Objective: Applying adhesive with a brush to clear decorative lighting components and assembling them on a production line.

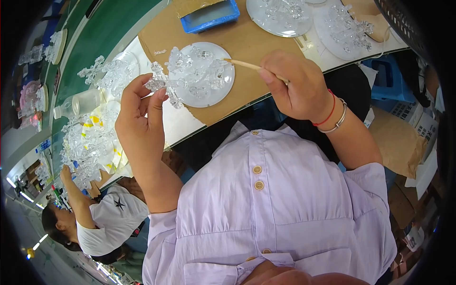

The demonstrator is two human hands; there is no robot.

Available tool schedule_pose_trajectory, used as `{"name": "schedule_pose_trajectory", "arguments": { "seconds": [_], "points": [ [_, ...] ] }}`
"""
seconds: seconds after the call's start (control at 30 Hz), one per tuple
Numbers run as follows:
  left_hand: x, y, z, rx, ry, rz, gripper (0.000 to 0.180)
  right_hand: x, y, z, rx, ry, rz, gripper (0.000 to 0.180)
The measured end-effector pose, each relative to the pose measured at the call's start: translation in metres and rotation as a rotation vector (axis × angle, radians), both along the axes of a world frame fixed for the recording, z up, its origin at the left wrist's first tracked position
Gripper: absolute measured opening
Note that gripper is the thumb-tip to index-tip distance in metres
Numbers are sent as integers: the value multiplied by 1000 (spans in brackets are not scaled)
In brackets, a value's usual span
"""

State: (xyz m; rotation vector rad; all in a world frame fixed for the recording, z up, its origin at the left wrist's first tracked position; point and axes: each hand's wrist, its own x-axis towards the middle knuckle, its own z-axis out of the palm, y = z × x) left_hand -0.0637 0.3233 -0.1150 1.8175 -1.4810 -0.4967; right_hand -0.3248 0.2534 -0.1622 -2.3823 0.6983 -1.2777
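Between the thumb and fingers of my left hand [141, 107] is a clear plastic ornament piece [163, 84] with bumpy, flower-like ends. It reaches over the left rim of a round white plate [223, 88], where more clear ornament pieces [197, 71] are clustered. My right hand [297, 85] is closed around a thin wooden-handled brush or stick [247, 65]. The tip of that tool points left and lies over the plate's right side; whether it touches a piece I cannot tell. A sheet of brown cardboard [256, 50] lies under the plate.
A blue tray [211, 21] stands beyond the plate. More plates with clear ornaments [285, 12] are at the far right. To the left lie a clear plastic bottle [78, 103] and a heap of clear pieces [85, 147]. A co-worker [104, 218] reaches in at lower left.
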Motion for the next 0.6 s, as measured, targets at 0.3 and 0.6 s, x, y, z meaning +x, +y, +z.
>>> {"name": "schedule_pose_trajectory", "arguments": {
  "seconds": [0.3, 0.6],
  "points": [
    [-4, -2, 0, -5, -42, 18, 26, 3, -3, -4, -9, -12, -11, 10],
    [-2, -2, 0, -9, -32, 30, 26, -5, 32, 5, 23, 7, 62, 11]
  ]
}}
